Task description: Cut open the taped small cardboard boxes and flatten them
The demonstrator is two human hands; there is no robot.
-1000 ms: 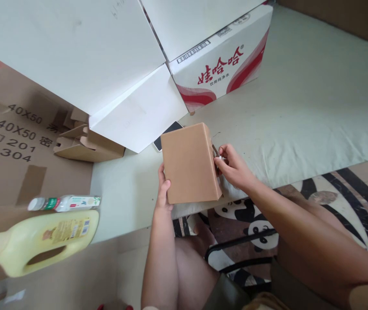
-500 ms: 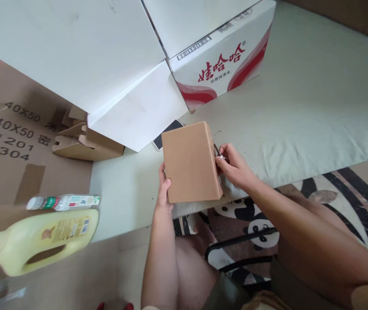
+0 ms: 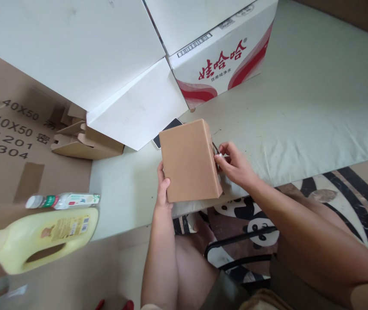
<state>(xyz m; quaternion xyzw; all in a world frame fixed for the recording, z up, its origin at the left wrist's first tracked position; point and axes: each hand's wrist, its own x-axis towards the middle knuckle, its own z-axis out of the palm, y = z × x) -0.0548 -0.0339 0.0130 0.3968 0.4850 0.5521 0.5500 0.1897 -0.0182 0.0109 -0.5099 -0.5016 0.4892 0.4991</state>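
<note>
Our left hand [image 3: 163, 189] grips the near-left corner of a plain brown cardboard box [image 3: 189, 160] above the pale green mat [image 3: 300, 107], while our right hand [image 3: 235, 165] pinches a small white piece [image 3: 218, 156] at its right side; a dark phone [image 3: 167, 130] lies just beyond.

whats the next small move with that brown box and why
Probably press the small piece pinched in the right hand against the right side of the brown box. The left hand already steadies the box at its lower left edge, and the right fingertips sit at the side panel, so only a short push seems left.
</note>
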